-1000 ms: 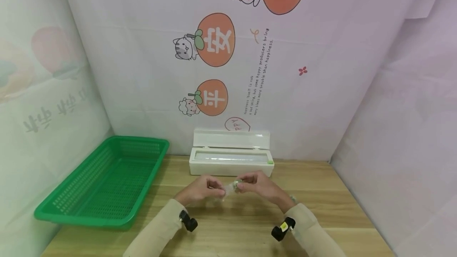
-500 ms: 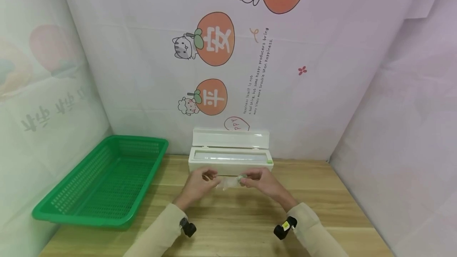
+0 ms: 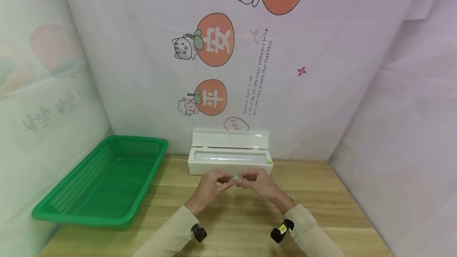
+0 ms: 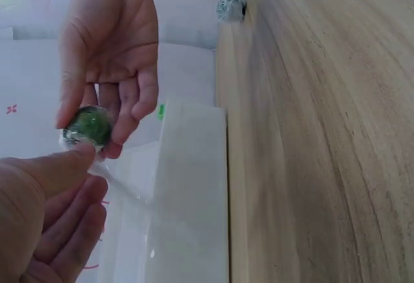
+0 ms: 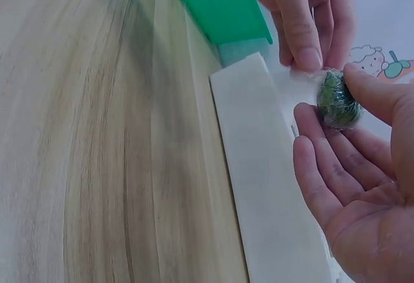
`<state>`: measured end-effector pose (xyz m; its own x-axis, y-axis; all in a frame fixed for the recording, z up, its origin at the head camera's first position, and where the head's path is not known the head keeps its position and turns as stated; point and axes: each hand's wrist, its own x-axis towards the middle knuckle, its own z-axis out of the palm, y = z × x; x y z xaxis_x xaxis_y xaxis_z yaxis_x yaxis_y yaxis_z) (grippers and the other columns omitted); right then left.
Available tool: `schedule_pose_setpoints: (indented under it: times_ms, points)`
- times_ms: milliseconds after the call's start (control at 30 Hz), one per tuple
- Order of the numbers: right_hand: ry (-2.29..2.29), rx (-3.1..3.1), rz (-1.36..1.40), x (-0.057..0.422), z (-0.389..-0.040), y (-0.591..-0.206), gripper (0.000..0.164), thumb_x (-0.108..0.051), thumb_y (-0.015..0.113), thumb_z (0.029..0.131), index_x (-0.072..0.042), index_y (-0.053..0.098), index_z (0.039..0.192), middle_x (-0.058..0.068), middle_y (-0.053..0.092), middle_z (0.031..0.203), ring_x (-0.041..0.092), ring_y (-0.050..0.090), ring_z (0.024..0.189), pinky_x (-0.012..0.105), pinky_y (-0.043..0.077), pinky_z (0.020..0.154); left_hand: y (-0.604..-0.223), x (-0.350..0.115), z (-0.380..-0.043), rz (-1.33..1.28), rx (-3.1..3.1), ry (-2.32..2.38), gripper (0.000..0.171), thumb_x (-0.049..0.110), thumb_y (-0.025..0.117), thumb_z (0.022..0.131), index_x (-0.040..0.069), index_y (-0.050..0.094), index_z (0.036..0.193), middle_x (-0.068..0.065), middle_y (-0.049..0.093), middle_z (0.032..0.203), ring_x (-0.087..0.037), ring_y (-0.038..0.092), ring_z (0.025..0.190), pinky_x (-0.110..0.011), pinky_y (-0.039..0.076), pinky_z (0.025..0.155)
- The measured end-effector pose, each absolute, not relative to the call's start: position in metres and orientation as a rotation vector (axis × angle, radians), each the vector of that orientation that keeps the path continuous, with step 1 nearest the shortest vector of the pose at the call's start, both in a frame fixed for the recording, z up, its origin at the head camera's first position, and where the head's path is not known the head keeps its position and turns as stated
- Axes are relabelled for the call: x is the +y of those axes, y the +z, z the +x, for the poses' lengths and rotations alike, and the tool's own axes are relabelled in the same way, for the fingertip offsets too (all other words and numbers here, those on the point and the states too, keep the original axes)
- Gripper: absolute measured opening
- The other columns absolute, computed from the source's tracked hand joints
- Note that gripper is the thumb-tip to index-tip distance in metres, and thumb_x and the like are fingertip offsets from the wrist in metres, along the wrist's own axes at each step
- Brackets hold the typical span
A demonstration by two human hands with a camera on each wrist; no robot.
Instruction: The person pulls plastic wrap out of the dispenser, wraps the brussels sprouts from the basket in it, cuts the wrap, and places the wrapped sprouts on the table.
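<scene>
A small round green item wrapped in clear cling film is held up between my two hands, in front of the white box. My right hand grips it between thumb and fingertips, with the other fingers spread below it in the right wrist view. Against its left side, my left hand pinches the film with thumb and fingers. From the left wrist, the green ball shows between both thumbs, its wrap shiny and crinkled. A loose wisp of film trails near the left fingers.
Just beyond the hands stands a white cling film dispenser, its lid raised against the wall. On the left lies a green plastic basket. Another wrapped green ball sits on the wooden table, partly hidden by my right wrist in the head view.
My left hand has moved right, up to the ball; the stretch of film between the hands has closed up. My right hand has kept its grip and barely shifted.
</scene>
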<state>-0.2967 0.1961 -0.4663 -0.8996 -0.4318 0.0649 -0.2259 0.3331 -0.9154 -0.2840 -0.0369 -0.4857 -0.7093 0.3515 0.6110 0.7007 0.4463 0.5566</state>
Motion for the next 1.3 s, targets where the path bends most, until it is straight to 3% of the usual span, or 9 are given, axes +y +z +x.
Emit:
schedule_pose_setpoints:
  times_ms: [400, 667, 900, 1100, 1200, 1300]
  points:
    - [-1.530, 2.430, -0.703, 0.186, -0.294, -0.461, 0.030, -0.030, 0.070, 0.103, -0.010, 0.077, 0.125, 0.010, 0.080, 0.118, 0.022, 0.076, 0.105, 0.058, 0.060, 0.098, -0.487, -0.041, -0.297, -1.086, -2.213, -1.101, 0.024, 0.012, 0.086, 0.086, 0.006, 0.079, 0.108, -0.007, 0.081, 0.101, -0.010, 0.078, 0.084, -0.012, 0.060, 0.076]
    - [-1.433, 2.491, -0.771, 0.176, -0.296, -0.459, 0.031, -0.034, 0.068, 0.104, -0.014, 0.077, 0.126, 0.005, 0.080, 0.118, 0.015, 0.076, 0.104, 0.043, 0.064, 0.092, -0.486, -0.046, -0.304, -1.169, -2.209, -0.857, 0.030, 0.018, 0.088, 0.085, 0.007, 0.079, 0.111, -0.004, 0.079, 0.102, -0.009, 0.075, 0.084, -0.009, 0.057, 0.076]
    - [-1.450, 2.549, -0.702, 0.190, -0.310, -0.457, 0.051, -0.042, 0.055, 0.110, -0.001, 0.065, 0.139, 0.013, 0.077, 0.124, 0.028, 0.075, 0.114, 0.049, 0.060, 0.102, -0.480, -0.055, -0.302, -1.178, -2.182, -0.940, 0.027, 0.013, 0.087, 0.085, 0.008, 0.079, 0.111, -0.003, 0.078, 0.102, -0.007, 0.075, 0.084, -0.009, 0.058, 0.076]
    - [-1.548, 2.271, -0.712, 0.203, -0.324, -0.476, 0.056, -0.038, 0.049, 0.113, 0.003, 0.052, 0.151, 0.023, 0.064, 0.145, 0.036, 0.063, 0.134, 0.052, 0.049, 0.118, -0.474, -0.059, -0.297, -1.190, -2.111, -1.026, 0.028, 0.012, 0.088, 0.084, 0.006, 0.079, 0.110, -0.005, 0.079, 0.103, -0.009, 0.076, 0.083, -0.012, 0.060, 0.075]
    - [-1.632, 2.063, -0.678, 0.205, -0.325, -0.489, 0.051, -0.034, 0.050, 0.112, 0.005, 0.056, 0.145, 0.022, 0.066, 0.141, 0.032, 0.066, 0.129, 0.050, 0.050, 0.117, -0.475, -0.059, -0.294, -1.204, -2.086, -1.053, 0.031, 0.011, 0.087, 0.084, 0.003, 0.079, 0.112, -0.007, 0.078, 0.102, -0.010, 0.076, 0.083, -0.012, 0.060, 0.076]
    - [-1.669, 1.995, -0.657, 0.201, -0.326, -0.497, 0.039, -0.030, 0.056, 0.111, 0.002, 0.064, 0.131, 0.013, 0.073, 0.125, 0.022, 0.070, 0.115, 0.045, 0.056, 0.109, -0.476, -0.062, -0.295, -1.200, -2.095, -1.035, 0.032, 0.010, 0.087, 0.084, 0.001, 0.078, 0.113, -0.007, 0.078, 0.104, -0.011, 0.076, 0.084, -0.012, 0.060, 0.077]
